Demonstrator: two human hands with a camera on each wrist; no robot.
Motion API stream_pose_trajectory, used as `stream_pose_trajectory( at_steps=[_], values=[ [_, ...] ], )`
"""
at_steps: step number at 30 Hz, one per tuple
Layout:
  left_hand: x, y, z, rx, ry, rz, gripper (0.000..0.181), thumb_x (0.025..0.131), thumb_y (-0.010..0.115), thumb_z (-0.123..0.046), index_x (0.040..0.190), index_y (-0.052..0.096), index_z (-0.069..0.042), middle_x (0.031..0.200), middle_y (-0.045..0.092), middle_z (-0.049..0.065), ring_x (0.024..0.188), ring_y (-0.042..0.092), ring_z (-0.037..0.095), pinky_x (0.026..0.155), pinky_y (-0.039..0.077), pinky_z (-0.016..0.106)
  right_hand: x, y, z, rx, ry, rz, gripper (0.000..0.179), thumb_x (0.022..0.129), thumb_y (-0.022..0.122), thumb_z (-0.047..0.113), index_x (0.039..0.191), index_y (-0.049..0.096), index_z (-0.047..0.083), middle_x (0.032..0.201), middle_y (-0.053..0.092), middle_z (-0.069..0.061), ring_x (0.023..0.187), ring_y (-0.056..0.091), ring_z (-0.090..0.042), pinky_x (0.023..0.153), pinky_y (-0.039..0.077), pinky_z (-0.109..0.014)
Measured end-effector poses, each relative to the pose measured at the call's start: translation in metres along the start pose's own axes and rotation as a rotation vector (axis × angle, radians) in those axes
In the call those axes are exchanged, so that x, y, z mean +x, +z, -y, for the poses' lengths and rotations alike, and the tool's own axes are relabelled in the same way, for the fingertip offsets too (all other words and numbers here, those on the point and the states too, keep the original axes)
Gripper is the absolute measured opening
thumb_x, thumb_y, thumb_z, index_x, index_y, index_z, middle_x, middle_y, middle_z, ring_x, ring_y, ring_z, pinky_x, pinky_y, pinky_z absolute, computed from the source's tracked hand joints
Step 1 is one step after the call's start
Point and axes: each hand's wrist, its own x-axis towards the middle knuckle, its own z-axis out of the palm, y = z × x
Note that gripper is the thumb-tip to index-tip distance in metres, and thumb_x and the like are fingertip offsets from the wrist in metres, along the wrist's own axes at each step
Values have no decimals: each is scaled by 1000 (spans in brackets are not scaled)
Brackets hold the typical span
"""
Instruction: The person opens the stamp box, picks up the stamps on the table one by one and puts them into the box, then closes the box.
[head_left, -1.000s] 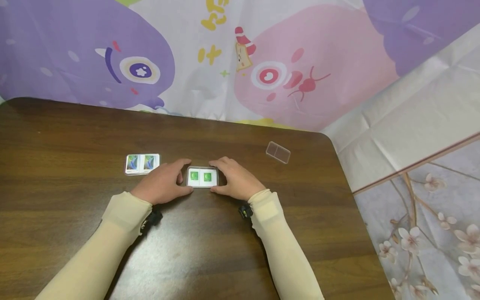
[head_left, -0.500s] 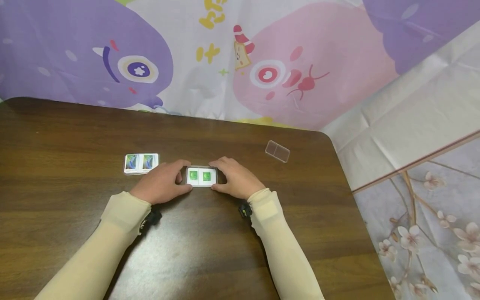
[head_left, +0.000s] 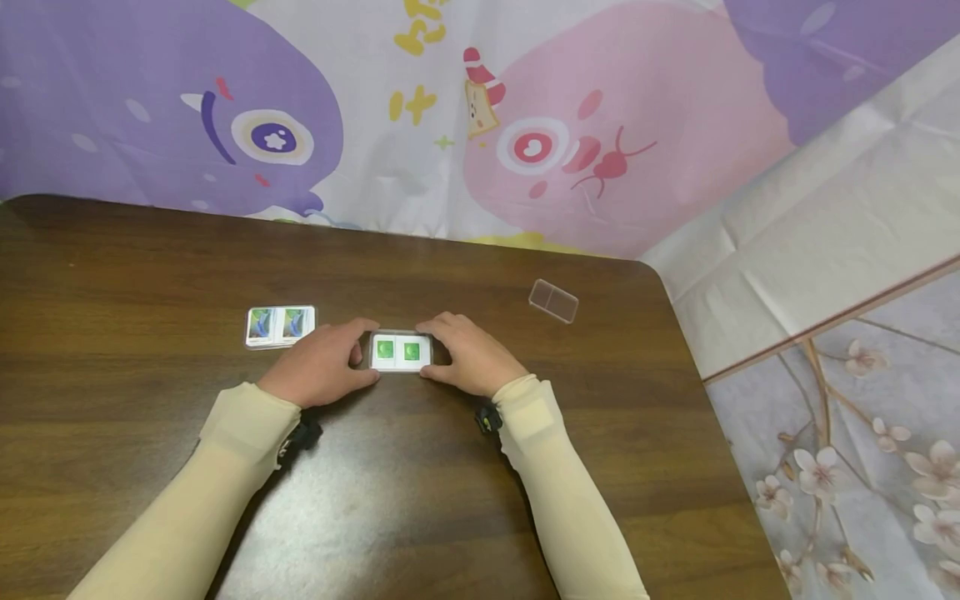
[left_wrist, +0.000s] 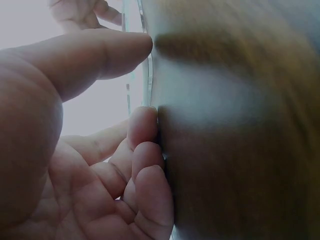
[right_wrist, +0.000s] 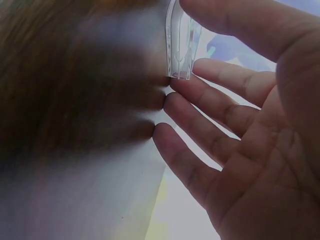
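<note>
A small clear plastic case (head_left: pixel 401 352) holding two white cards with green squares lies flat on the table. My left hand (head_left: pixel 322 364) grips its left end, thumb at the near corner and index finger at the far one. At the opposite end, my right hand (head_left: pixel 478 358) holds it the same way. In the right wrist view the case's clear edge (right_wrist: pixel 181 50) sits between thumb and index finger, the other fingertips on the tabletop. The left wrist view shows the left thumb (left_wrist: pixel 115 52) against the case, with the other fingers curled below.
Left of my left hand, and partly behind it, lies a similar case (head_left: pixel 279 325) with blue-and-green pictures. A clear two-part lid or tray (head_left: pixel 553 302) rests at the back right of the wooden table (head_left: pixel 420 500). A printed cloth (head_left: pixel 405 167) hangs behind the table.
</note>
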Motion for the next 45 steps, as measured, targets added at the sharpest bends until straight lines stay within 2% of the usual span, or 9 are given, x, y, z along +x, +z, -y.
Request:
stream_pose_trajectory(
  at_steps=[12, 24, 32, 38, 45],
  values=[
    [0, -2, 0, -24, 3, 2, 66, 91, 77, -29, 145, 52, 1, 84, 61, 3, 74, 54, 16, 69, 45, 36, 1, 0, 1, -1, -2, -2, 62, 93, 79, 33, 146, 55, 11, 139, 58, -5, 126, 53, -19, 108, 44, -33],
    [-2, -2, -1, -47, 15, 0, 64, 92, 77, -26, 145, 54, 0, 86, 61, 4, 75, 55, 17, 71, 46, 38, 0, 1, 1, -9, -12, -1, 62, 91, 80, 33, 145, 57, 12, 135, 59, -4, 118, 54, -18, 100, 47, -33],
    [-1, 0, 2, -35, 6, 6, 65, 93, 76, -28, 147, 52, -1, 85, 61, 3, 75, 55, 17, 71, 46, 37, 0, 2, 1, -27, 0, 16, 67, 90, 81, 36, 148, 54, 12, 137, 57, -4, 119, 53, -17, 100, 47, -32],
    [0, 0, 1, -34, 18, 8, 64, 93, 75, -27, 147, 53, -2, 84, 60, 3, 74, 53, 17, 69, 45, 36, -1, 3, 1, -36, 8, 7, 67, 88, 82, 38, 146, 57, 13, 129, 58, -3, 111, 52, -16, 94, 48, -31],
    [0, -1, -1, -39, 16, 4, 63, 93, 75, -26, 147, 53, -2, 84, 59, 3, 73, 52, 17, 68, 44, 36, 0, 4, 1, -67, -23, -25, 63, 85, 83, 38, 140, 62, 15, 120, 59, 0, 103, 51, -15, 88, 47, -30]
  ],
)
